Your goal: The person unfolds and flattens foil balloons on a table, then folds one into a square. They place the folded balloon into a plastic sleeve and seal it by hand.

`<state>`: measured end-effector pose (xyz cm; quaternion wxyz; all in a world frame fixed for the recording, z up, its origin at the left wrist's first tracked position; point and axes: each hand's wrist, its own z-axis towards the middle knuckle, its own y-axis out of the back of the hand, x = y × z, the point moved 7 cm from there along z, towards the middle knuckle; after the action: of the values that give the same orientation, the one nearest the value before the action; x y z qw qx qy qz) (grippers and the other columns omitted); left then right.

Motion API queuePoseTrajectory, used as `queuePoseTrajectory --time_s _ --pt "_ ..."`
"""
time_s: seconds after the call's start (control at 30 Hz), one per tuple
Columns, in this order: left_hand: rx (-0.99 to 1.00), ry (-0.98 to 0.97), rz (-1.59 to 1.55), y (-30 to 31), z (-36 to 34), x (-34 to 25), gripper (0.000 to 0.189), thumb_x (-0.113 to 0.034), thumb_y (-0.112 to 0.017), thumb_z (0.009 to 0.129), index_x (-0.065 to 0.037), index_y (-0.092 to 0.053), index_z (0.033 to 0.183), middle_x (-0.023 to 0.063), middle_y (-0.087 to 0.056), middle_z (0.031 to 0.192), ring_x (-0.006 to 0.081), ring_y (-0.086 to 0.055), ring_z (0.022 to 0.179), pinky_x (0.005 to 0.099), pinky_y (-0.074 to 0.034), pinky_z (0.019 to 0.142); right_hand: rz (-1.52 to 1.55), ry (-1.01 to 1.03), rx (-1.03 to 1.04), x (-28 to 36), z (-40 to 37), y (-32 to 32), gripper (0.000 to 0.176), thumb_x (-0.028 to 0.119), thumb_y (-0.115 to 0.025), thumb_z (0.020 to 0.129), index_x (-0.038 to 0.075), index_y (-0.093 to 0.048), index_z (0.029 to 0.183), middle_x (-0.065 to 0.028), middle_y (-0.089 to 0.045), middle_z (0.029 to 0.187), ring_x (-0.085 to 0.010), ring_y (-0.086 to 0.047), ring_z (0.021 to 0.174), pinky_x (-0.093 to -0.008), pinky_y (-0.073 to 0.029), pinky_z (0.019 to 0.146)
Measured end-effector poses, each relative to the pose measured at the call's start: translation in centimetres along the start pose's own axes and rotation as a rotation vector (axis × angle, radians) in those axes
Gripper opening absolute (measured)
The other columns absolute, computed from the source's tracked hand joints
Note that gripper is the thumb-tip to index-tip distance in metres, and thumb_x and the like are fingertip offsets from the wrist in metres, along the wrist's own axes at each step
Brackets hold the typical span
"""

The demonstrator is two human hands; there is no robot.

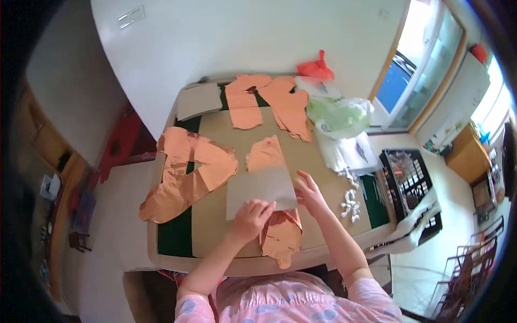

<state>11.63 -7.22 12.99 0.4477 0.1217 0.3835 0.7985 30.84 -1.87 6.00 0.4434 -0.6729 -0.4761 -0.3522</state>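
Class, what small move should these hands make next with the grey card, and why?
Probably squaring the grey card over the copper-coloured piece: the left hand is at the card's near edge, the right hand is by its right edge, and the piece shows beyond both near and far edges.

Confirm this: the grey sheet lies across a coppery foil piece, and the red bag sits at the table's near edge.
No, the head view shows the red bag at the far edge of the table; the grey sheet does lie across a coppery foil piece.

Table [175,231] | brown covering [326,207] | coppery shapes [212,161] | grey sheets [199,101] | plastic bag [344,116]
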Motion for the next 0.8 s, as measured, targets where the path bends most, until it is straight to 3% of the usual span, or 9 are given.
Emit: queuePoseTrajectory --time_s 0.07,0.2,0.3,0.4,0.5,0.6,0.8 --pt "0.136 -0.015 -0.072 -1.2 -1.4 -1.6 0.031 -0.015 -0.068 0.084 -0.01 -0.065 0.114 0.0066 -0.059 0.099 0.0249 -0.057 0.094 0.0374 -0.049 0.08 -0.212 0.107 0.007 -1.0 0.5 0.8 0.062 0.007 -0.061 0.089 0.012 -0.031 0.143 -0.0073 -0.065 0.091 -0.0135 -0.061 0.078 -0.026 -0.051 0.066" --pt "0.115 0.2 -0.23 -0.1 -1.4 -0.8 0.04 -0.026 -0.068 0.085 -0.009 -0.063 0.12 0.0123 -0.056 0.122 0.0302 -0.051 0.117 0.0414 -0.043 0.097 -0.459 0.185 -0.036 -1.5 -0.1 2.2 0.065 0.006 -0.064 0.085 0.012 -0.034 0.141 -0.0042 -0.059 0.076 -0.0129 -0.056 0.066 -0.0264 -0.047 0.059" --pt "0.2 0.281 -0.149 -2.3 -3.7 2.3 0.043 -0.031 -0.066 0.086 -0.009 -0.061 0.122 0.0149 -0.051 0.134 0.0323 -0.044 0.128 0.0446 -0.036 0.106 -0.708 0.19 -0.112 -2.0 -1.2 2.7 0.066 0.01 -0.067 0.083 0.014 -0.036 0.14 -0.01 -0.062 0.091 -0.0203 -0.06 0.079 -0.0321 -0.051 0.069" --pt "0.293 0.27 -0.112 -4.1 -5.3 3.5 0.043 -0.033 -0.063 0.087 -0.01 -0.061 0.123 0.0156 -0.049 0.137 0.0327 -0.041 0.131 0.049 -0.031 0.109 -1.22 0.524 -0.321 0.0 -4.2 0.9 0.06 0.009 -0.067 0.082 0.014 -0.043 0.137 -0.0161 -0.057 0.12 -0.0275 -0.058 0.106 -0.0419 -0.049 0.086" --pt "0.344 0.286 -0.13 -5.0 -6.0 3.7 0.043 -0.034 -0.062 0.088 -0.011 -0.06 0.124 0.0158 -0.049 0.138 0.0328 -0.04 0.133 0.0525 -0.028 0.109 -1.323 0.876 -0.125 -0.7 -4.9 -1.0 0.051 0.019 -0.064 0.086 0.015 -0.049 0.134 -0.0172 -0.044 0.138 -0.032 -0.044 0.126 -0.0501 -0.037 0.102" --pt "0.346 0.282 -0.138 -5.3 -6.1 3.9 0.043 -0.035 -0.062 0.088 -0.011 -0.06 0.124 0.0155 -0.048 0.138 0.0323 -0.039 0.133 0.0521 -0.028 0.11 -1.475 0.784 -0.033 -2.4 -4.9 -1.9 0.044 0.027 -0.059 0.09 0.014 -0.052 0.131 -0.0139 -0.045 0.139 -0.0293 -0.04 0.132 -0.054 -0.028 0.109" --pt "0.361 0.26 -0.092 -5.2 -6.0 3.9 0.045 -0.037 -0.061 0.088 -0.012 -0.059 0.125 0.0138 -0.047 0.139 0.0301 -0.039 0.133 0.0487 -0.029 0.111 -1.487 0.797 -0.044 -3.1 -4.6 -1.6 0.044 0.03 -0.054 0.093 0.015 -0.051 0.134 -0.0125 -0.044 0.142 -0.0292 -0.038 0.134 -0.055 -0.025 0.11"
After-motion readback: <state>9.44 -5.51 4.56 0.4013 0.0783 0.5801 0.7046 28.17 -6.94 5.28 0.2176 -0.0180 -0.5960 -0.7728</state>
